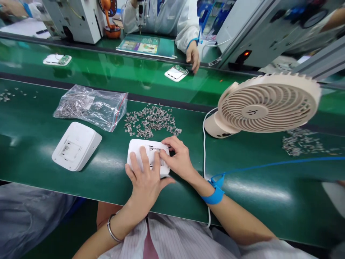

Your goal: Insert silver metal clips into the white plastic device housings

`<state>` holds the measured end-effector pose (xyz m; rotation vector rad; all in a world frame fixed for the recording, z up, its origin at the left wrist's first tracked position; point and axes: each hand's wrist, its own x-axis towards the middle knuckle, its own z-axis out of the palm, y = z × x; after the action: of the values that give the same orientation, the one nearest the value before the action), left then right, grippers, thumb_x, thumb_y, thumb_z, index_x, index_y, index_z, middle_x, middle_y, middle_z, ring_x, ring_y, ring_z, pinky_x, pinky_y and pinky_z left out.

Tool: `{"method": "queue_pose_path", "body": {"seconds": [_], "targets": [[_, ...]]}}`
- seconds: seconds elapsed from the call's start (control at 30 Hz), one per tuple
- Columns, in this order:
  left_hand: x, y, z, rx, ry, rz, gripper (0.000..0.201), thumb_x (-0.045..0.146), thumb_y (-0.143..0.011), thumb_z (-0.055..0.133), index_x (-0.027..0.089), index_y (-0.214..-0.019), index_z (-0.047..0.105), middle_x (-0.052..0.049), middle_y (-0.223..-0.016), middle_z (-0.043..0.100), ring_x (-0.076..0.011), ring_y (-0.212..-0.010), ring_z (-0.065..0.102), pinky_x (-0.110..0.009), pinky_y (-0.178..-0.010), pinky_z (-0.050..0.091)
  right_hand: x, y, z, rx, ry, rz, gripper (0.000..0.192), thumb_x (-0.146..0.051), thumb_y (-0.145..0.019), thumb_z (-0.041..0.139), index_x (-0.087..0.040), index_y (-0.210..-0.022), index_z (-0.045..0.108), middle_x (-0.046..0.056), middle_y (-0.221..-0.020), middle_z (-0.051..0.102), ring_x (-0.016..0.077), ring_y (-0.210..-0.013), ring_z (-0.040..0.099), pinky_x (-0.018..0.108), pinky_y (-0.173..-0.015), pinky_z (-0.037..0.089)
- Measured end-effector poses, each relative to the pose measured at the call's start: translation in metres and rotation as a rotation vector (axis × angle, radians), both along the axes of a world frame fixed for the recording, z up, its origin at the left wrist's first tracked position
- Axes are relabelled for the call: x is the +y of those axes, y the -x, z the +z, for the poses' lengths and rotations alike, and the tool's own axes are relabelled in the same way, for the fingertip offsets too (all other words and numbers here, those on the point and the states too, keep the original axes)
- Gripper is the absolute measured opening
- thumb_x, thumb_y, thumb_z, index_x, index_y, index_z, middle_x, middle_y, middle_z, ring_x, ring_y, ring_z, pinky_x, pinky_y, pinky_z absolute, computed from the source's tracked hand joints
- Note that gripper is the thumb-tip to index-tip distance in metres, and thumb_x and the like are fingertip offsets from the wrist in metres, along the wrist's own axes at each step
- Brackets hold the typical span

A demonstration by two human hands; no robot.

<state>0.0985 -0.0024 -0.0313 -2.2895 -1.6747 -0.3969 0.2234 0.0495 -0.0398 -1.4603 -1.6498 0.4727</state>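
Note:
A white plastic housing [137, 145] lies on the green bench in front of me, its recessed battery compartment facing up. My left hand [147, 180] rests on it with fingers spread, the index fingertip at the recess. At the right side, my right hand [179, 158] is closed on the housing, thumb over the recess and fingers curled at the edge. Whether a small part is under the thumb is hidden. Just beyond lies a loose pile of small metal contact clips [153, 120]. A second white housing [77, 144] sits to the left, recess up.
A zip bag of metal parts [91, 106] lies behind the second housing. To the right stand a beige fan [258, 108] with a white cable [204, 154] and more clips [302, 142]. Across the green belt, a co-worker's hand [192, 55] is beside a circuit-board unit [176, 73].

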Motion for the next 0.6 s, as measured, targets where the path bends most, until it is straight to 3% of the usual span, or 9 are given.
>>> {"method": "queue_pose_path", "body": {"seconds": [0.03,0.17,0.3,0.43,0.6], "targets": [[-0.002,0.004,-0.001,-0.016,-0.012,-0.011,0.086,0.077,-0.060,0.052,0.020,-0.124,0.050,-0.024,-0.133,0.041,-0.0496,-0.118,0.033,-0.062,-0.088,0.027,-0.001,0.001,0.001,0.025,0.006,0.010,0.004,-0.015,-0.071,0.056,-0.018,-0.069,0.055,0.000,-0.068,0.054,0.0118,-0.062,0.047,0.026,-0.058,0.041],[-0.010,0.040,-0.006,-0.034,-0.056,0.007,0.069,0.069,-0.068,0.053,0.020,-0.117,0.057,-0.022,-0.138,0.036,-0.0510,-0.125,0.021,-0.066,-0.087,0.022,-0.007,0.006,0.001,0.109,0.044,0.107,0.033,-0.023,-0.080,0.054,-0.019,-0.052,0.038,-0.005,-0.051,0.036,0.0073,-0.047,0.033,0.022,-0.046,0.029],[-0.014,0.097,-0.008,-0.066,-0.034,0.161,0.054,0.048,-0.074,0.061,0.033,-0.125,0.050,-0.012,-0.147,0.023,-0.0502,-0.127,0.015,-0.069,-0.085,0.022,-0.008,0.007,-0.001,0.097,0.008,0.115,0.037,-0.022,-0.084,0.049,-0.019,-0.052,0.031,-0.005,-0.052,0.032,0.0071,-0.049,0.032,0.023,-0.048,0.027],[-0.004,0.143,0.003,-0.156,0.030,0.348,0.051,0.046,-0.077,0.058,0.033,-0.126,0.049,-0.005,-0.149,0.019,-0.0531,-0.127,0.012,-0.073,-0.088,0.019,-0.010,0.007,0.000,0.065,-0.043,0.081,0.036,-0.020,-0.085,0.047,-0.019,-0.054,0.032,-0.005,-0.053,0.032,0.0077,-0.050,0.032,0.023,-0.050,0.028],[0.022,0.155,0.022,-0.198,0.017,0.494,0.076,0.042,-0.082,0.051,0.029,-0.143,0.008,-0.008,-0.149,-0.016,-0.0590,-0.124,-0.004,-0.079,-0.088,0.007,-0.015,0.008,0.001,-0.040,-0.110,-0.014,0.031,-0.021,-0.086,0.046,-0.020,-0.057,0.039,-0.004,-0.055,0.037,0.0097,-0.052,0.037,0.025,-0.052,0.033]]}}
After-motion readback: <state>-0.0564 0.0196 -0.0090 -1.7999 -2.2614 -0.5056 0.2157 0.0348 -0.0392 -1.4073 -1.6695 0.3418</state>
